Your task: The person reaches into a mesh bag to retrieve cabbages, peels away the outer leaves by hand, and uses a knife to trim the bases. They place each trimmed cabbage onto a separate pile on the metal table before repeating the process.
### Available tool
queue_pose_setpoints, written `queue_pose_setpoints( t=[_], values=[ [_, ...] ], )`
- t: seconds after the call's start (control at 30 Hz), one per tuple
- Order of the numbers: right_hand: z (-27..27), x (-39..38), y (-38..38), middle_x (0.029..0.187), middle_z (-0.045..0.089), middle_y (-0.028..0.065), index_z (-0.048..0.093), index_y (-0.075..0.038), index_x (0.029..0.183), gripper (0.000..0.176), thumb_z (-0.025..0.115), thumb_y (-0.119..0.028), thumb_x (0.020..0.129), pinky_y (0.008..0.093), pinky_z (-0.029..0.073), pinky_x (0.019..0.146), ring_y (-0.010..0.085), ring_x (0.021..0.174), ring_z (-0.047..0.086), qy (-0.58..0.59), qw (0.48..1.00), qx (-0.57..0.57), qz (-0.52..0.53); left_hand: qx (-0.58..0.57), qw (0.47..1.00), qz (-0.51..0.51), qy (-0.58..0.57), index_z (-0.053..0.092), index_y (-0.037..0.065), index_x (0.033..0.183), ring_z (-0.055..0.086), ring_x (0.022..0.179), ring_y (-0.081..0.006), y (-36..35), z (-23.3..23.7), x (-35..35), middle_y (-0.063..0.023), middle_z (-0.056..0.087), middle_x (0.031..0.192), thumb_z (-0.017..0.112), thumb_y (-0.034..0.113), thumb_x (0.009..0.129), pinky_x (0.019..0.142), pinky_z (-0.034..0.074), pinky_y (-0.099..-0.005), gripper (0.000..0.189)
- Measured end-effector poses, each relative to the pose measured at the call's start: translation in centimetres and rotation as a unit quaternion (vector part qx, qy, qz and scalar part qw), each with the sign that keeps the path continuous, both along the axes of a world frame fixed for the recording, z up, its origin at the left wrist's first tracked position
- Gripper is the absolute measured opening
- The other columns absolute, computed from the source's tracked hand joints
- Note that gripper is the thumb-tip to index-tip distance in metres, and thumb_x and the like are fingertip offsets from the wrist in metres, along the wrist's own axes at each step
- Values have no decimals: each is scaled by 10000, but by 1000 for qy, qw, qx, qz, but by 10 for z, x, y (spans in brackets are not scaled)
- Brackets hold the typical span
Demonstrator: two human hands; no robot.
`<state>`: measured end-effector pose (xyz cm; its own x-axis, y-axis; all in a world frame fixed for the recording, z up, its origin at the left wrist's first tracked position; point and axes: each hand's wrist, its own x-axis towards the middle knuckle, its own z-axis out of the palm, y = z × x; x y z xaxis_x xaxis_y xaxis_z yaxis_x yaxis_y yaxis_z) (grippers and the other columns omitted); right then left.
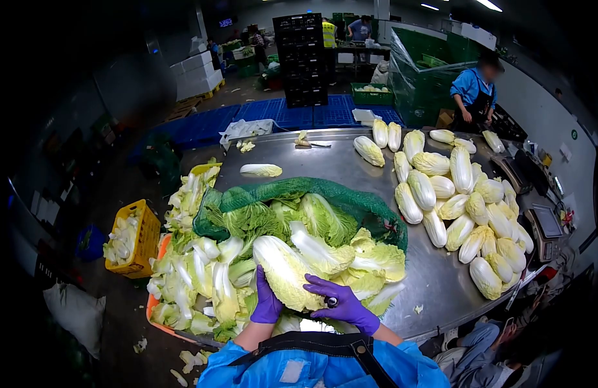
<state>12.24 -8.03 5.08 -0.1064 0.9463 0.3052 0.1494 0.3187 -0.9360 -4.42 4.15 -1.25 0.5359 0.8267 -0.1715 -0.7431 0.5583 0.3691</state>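
Observation:
Both my hands wear purple gloves. My left hand (266, 299) grips the left side of a napa cabbage (283, 270) lying at the near edge of the steel table (331, 165). My right hand (344, 302) rests on the cabbage's base and holds a small dark knife handle (332, 301). The cabbage lies in front of an open green mesh sack (286, 191) filled with more leafy cabbages.
Many trimmed cabbages (464, 210) are piled on the table's right. Loose outer leaves (189, 278) heap over an orange crate at my left, and a yellow crate (138, 240) stands on the floor. A person in blue (473, 94) works at the far right; scales (546, 226) line the right edge.

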Motion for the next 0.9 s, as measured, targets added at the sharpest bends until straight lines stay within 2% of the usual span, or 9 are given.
queue_pose_setpoints(
  t=[0.2,0.27,0.4,0.47,0.53,0.6,0.73,0.83,0.9],
  values=[
    [-27,4,1,1300,465,111,565,-94,1175,469,700,-73,727,303,382,962,216,1192,450,37,999,-6,-10,1,1000,-5,4,314,76,1336,413,1183,-335,2,-4,-1,-152,417,1307,573,516,774,1018,306,-488,759],
    [-35,6,1,1262,498,119,590,-74,1133,410,690,-59,736,299,394,950,218,1181,462,135,990,-35,7,0,1000,3,10,317,75,1333,413,1182,-336,4,-8,-3,-151,418,1305,575,509,775,1019,305,-489,752],
    [-27,8,1,1269,489,125,563,-71,1164,472,717,-102,718,306,404,939,221,1160,484,145,988,-58,-16,-8,1000,-14,-3,323,75,1329,406,1187,-335,3,-9,-4,-152,420,1302,589,471,784,1022,299,-491,724],
    [-10,1,2,1296,464,119,516,-90,1221,584,749,-159,690,311,413,929,223,1142,502,-20,995,62,-80,-9,1000,-15,4,332,78,1328,405,1188,-334,-1,-5,0,-150,426,1298,593,456,788,1021,298,-495,709],
    [-5,-5,1,1316,444,110,468,-112,1268,688,774,-205,659,313,416,929,220,1154,492,-69,993,44,-89,13,996,23,84,308,73,1337,400,1192,-332,-8,1,5,-157,409,1307,593,391,808,1026,291,-492,680],
    [-13,-8,1,1322,437,107,482,-116,1259,655,762,-203,673,304,414,934,219,1177,469,-125,986,-16,-112,12,996,23,87,281,66,1346,395,1195,-332,-12,6,5,-162,393,1318,591,346,818,1032,285,-484,674],
    [-30,-7,5,1297,468,103,557,-71,1172,456,699,-140,744,302,426,924,190,1149,493,83,993,-24,-77,41,995,8,85,259,65,1356,379,1207,-339,-13,6,3,-164,382,1326,592,328,815,1037,277,-483,687],
    [-23,-3,3,1210,546,96,581,-54,1137,384,674,-100,767,288,427,917,176,1124,511,2,996,8,-91,15,997,0,79,256,63,1356,373,1210,-342,-12,0,2,-167,382,1325,603,325,806,1038,273,-483,701],
    [-25,-2,2,1160,577,97,594,-44,1111,349,667,-94,773,280,438,890,168,1076,538,58,994,-29,-92,3,997,-5,74,257,62,1356,372,1210,-344,-11,-1,1,-168,384,1321,611,327,800,1039,272,-483,710]
  ],
)
